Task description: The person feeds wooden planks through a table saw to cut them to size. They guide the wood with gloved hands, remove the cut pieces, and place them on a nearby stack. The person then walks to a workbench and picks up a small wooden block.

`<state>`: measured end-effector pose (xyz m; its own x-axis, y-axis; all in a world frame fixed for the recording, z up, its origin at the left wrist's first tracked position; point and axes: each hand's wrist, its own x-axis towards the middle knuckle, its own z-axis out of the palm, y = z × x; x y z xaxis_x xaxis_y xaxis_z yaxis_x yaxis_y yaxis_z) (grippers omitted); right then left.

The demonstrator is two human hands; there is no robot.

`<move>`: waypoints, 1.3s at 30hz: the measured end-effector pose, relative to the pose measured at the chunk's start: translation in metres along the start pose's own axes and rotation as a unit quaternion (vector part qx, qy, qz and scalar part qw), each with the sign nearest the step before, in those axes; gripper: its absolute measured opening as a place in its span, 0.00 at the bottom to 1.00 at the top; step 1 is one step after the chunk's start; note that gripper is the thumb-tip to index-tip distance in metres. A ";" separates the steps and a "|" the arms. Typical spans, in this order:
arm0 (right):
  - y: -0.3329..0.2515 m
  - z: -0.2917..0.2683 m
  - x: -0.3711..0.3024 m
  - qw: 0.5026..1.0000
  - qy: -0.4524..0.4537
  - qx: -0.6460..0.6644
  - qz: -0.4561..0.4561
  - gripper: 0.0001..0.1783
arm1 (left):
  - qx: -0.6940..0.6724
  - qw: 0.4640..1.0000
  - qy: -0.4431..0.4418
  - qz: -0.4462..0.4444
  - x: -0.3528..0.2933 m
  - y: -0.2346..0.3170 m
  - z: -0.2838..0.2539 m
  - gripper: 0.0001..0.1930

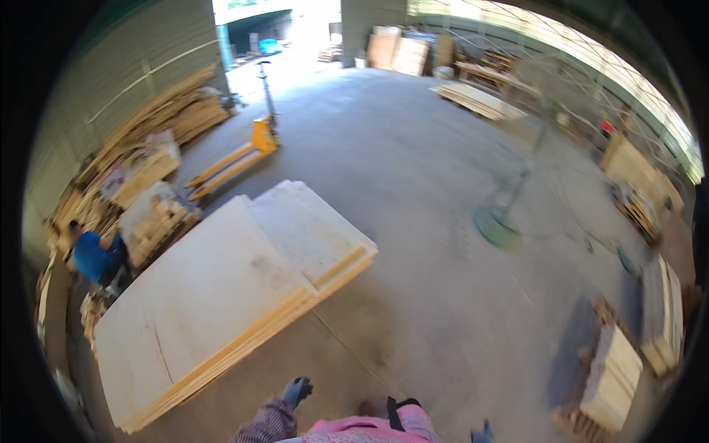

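Observation:
My left hand (298,390), in a grey-blue glove with darker fingertips, hangs in front of my body with its fingers loosely apart and nothing in them. Nearest to it is a stack of large pale boards (214,295), which lies ahead and to the left; the hand does not touch it. At the lower edge my right hand (482,434), gloved as well, shows only in part. A finger of it points up and I see nothing held; the rest is cut off.
A yellow pallet jack (258,144) stands beyond the boards. To the left a person in blue (92,255) crouches by stacked wood pieces (159,221). A stand with a round green base (497,227) stands ahead right. Pale boards on a pallet (611,376) lie at the near right.

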<state>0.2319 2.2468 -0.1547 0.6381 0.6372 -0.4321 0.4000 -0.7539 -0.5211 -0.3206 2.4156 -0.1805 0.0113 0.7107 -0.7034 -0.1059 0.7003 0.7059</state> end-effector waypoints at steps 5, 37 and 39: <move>-0.109 0.038 0.078 0.991 -0.044 0.004 0.126 0.25 | 0.198 0.953 0.020 0.227 0.156 0.177 0.057 0.15; -0.648 0.048 0.714 0.996 -0.054 -0.049 0.049 0.23 | 0.478 0.795 0.221 0.301 0.640 0.725 0.364 0.24; -0.667 0.044 0.755 0.996 -0.053 -0.031 0.058 0.21 | 0.579 0.717 0.185 0.340 0.658 0.762 0.404 0.29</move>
<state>0.4183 3.2380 -0.1655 0.6111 0.5560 -0.5634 0.3691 -0.8298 -0.4186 0.0076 3.4438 -0.0718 0.0610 0.9980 0.0136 0.9380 -0.0620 0.3410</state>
